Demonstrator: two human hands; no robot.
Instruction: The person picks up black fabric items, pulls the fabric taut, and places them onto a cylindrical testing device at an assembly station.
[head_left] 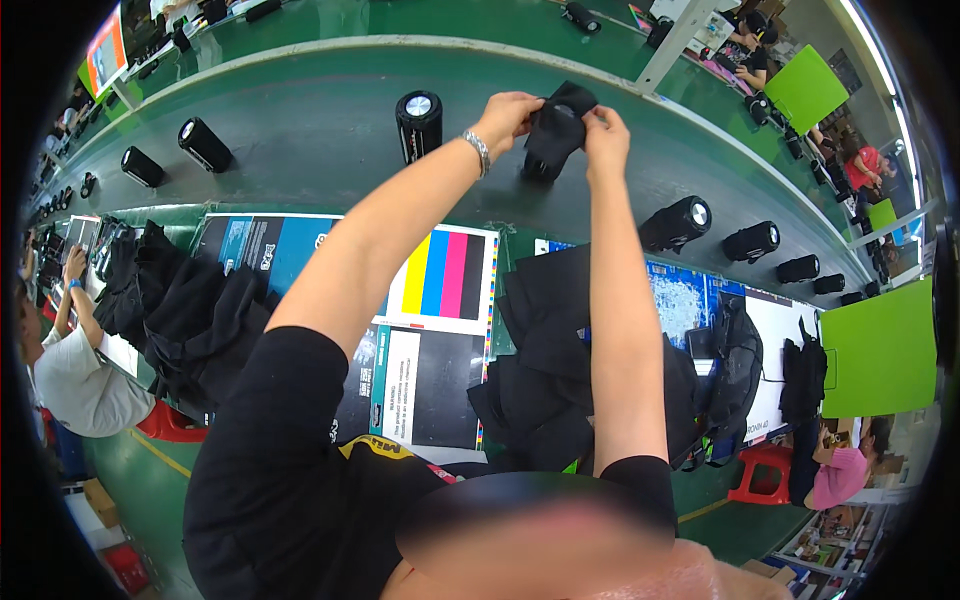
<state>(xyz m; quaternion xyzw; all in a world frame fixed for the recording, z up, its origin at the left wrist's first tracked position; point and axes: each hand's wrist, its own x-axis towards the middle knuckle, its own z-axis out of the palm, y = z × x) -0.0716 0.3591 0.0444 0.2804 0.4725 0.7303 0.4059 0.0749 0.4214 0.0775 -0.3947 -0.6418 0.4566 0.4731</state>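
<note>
Out over the dark conveyor belt point(300, 170), both arms are stretched forward. Between them is a black cloth pouch point(558, 125), its upper edge pinched on the left by my left hand point(508, 118) and on the right by my right hand point(606, 140). Below the cloth shows the lower part of a black cylinder point(542, 168); how far the pouch covers it I cannot tell. Just left of my hands an upright black cylindrical speaker point(419, 130) with a silver end stands on the belt. Another black speaker point(676, 224) is to the right.
Black cloth pouches lie in a heap point(545, 370) on the bench and in another pile point(190, 310) to the left. Printed sheets point(440, 380) cover the bench. A black backpack point(735, 365) rests at right. A co-worker point(90, 385) sits at far left.
</note>
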